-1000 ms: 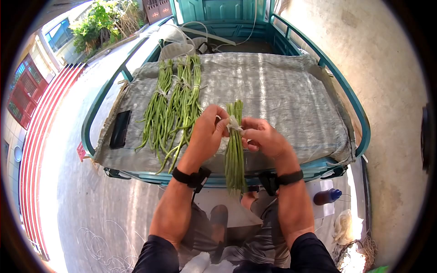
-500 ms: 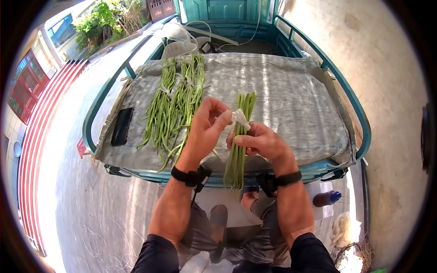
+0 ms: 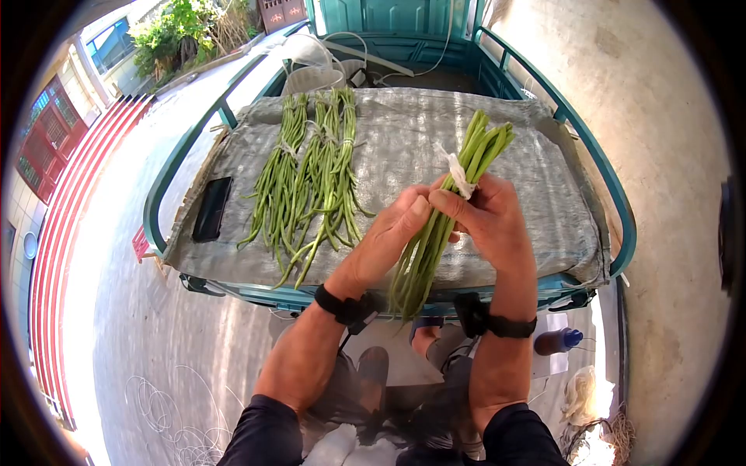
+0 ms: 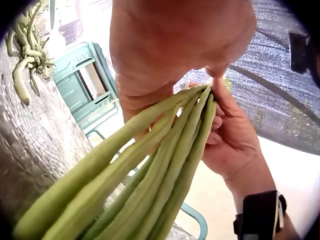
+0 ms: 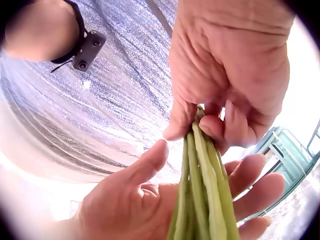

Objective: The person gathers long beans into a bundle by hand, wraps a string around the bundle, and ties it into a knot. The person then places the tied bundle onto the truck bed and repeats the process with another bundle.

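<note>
A bundle of green long beans [image 3: 423,260], bound near its upper end by a white tie [image 3: 460,175], hangs at a slant over the front of the sheet-covered cart bed. My right hand [image 3: 497,221] pinches the bundle just below the tie, thumb in front. Beside it, my left hand [image 3: 392,237] reaches behind the beans. The right wrist view shows the left palm [image 5: 135,200] facing the beans, its thumb apart and its fingers extended behind them. In the left wrist view the beans [image 4: 165,165] fan out toward the camera. Several tied bean bundles [image 3: 299,186] lie to the left.
A grey woven sheet [image 3: 396,132] covers the bed of a teal cart, with a side rail [image 3: 590,163] along the right. A black phone [image 3: 211,210] lies at the left edge. White baskets [image 3: 313,78] stand behind the bundles. A dark bottle [image 3: 553,342] stands low on the right.
The bundle has moved right and its top now leans right. My left hand has left the tie for the stems below it; my right hand has turned with the beans.
</note>
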Motion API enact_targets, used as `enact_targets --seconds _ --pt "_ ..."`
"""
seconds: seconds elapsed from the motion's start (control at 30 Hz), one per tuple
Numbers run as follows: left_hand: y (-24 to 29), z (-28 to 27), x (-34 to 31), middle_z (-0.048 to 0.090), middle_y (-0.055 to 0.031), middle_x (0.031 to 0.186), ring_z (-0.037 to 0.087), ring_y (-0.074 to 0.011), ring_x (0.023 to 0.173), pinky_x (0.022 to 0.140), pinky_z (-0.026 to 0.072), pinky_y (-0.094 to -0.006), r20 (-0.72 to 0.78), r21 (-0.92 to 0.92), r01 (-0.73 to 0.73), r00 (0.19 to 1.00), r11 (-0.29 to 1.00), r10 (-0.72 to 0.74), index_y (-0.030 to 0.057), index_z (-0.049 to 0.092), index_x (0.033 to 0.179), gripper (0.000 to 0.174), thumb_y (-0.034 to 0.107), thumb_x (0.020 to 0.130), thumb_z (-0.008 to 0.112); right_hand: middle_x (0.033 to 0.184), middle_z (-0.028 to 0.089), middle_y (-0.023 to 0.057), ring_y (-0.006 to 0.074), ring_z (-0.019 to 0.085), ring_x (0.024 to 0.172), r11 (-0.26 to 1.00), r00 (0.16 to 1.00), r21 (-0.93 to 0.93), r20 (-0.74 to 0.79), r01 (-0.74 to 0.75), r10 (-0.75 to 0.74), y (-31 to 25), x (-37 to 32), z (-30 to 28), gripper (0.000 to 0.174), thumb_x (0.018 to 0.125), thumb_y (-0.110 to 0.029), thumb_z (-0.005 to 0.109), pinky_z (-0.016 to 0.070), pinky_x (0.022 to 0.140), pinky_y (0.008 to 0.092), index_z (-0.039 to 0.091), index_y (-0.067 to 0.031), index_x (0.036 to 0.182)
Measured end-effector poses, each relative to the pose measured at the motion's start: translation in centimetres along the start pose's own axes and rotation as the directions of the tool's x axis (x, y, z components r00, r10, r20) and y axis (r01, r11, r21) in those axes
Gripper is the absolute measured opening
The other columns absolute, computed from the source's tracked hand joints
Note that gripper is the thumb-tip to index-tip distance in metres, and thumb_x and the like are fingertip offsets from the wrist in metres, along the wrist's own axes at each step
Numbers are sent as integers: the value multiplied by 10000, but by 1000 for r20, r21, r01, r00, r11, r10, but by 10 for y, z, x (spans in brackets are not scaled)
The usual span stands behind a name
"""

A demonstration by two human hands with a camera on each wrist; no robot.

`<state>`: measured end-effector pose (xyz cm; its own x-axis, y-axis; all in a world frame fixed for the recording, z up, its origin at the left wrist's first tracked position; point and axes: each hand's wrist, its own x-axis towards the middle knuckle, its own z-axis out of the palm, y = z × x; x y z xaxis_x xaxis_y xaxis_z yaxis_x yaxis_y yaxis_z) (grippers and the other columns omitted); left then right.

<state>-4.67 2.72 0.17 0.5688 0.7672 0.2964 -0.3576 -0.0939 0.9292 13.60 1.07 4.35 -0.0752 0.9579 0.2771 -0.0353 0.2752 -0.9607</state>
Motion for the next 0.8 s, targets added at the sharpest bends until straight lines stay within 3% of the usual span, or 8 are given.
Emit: enact_targets --seconds 0.1,0.2,0.3,0.4,0.53,0.63,0.7,0.8 --pt "-4 10 -1 612 -43 1043 654 -149 923 885 541 -315 60 -29 -38 997 999 40 21 547 1390 506 410 1081 638 717 654 -15 34 581 635 998 999 -55 -38 -20 18 -15 -4 -3 233 953 -190 830 423 522 239 737 18 997" --pt "-1 20 -5 628 -34 1030 686 -135 899 814 571 -300 145 322 -2 988 947 -47 32 571 1310 416 273 1020 746 758 683 -9 39 611 679 983 999 -184 -35 22 -29 -30 -12 -5 188 954 -154 823 463 563 243 733 5 1000" --pt "14 36 -11 631 -12 965 682 -110 806 693 561 -274 147 57 170 973 984 -177 44 590 1200 330 194 981 786 834 708 4 48 632 748 992 998 -109 33 59 -56 -37 -21 -10 161 947 -114 821 498 632 246 737 -10 1035" --pt "16 40 -14 628 -8 892 671 -102 755 608 536 -257 262 21 105 959 994 -106 53 604 1117 223 198 1011 736 964 722 31 63 650 841 988 983 24 101 153 -154 -49 -33 -12 189 937 -66 814 523 712 248 734 -8 1098" --pt "24 46 -23 643 -30 883 677 -110 769 635 543 -258 362 -142 140 929 980 -81 34 604 1077 163 186 1051 657 1172 694 105 129 666 982 945 867 274 410 180 -284 -45 -27 -18 249 953 -74 788 549 820 285 713 23 1170" --pt "25 45 -24 656 -39 906 685 -114 780 652 545 -254 401 -168 148 913 974 -70 16 598 1112 188 195 1069 633 1163 687 147 214 657 1049 968 841 244 509 64 -184 -47 -29 -21 235 1013 -155 721 546 901 372 694 28 1158" --pt "32 42 -23 660 -39 923 688 -115 784 665 546 -249 381 -144 196 916 970 -128 6 596 1144 213 198 1067 645 1153 686 157 242 653 1074 967 825 219 516 133 -230 -48 -25 -17 223 1037 -173 686 541 929 399 681 25 1139" --pt "24 34 -17 654 -40 942 683 -115 782 669 552 -252 390 -69 154 913 986 -115 -2 588 1195 276 215 1053 683 1149 686 177 266 671 1065 973 899 185 389 140 -203 -52 -29 -11 255 1064 -233 642 552 924 408 648 14 1126"
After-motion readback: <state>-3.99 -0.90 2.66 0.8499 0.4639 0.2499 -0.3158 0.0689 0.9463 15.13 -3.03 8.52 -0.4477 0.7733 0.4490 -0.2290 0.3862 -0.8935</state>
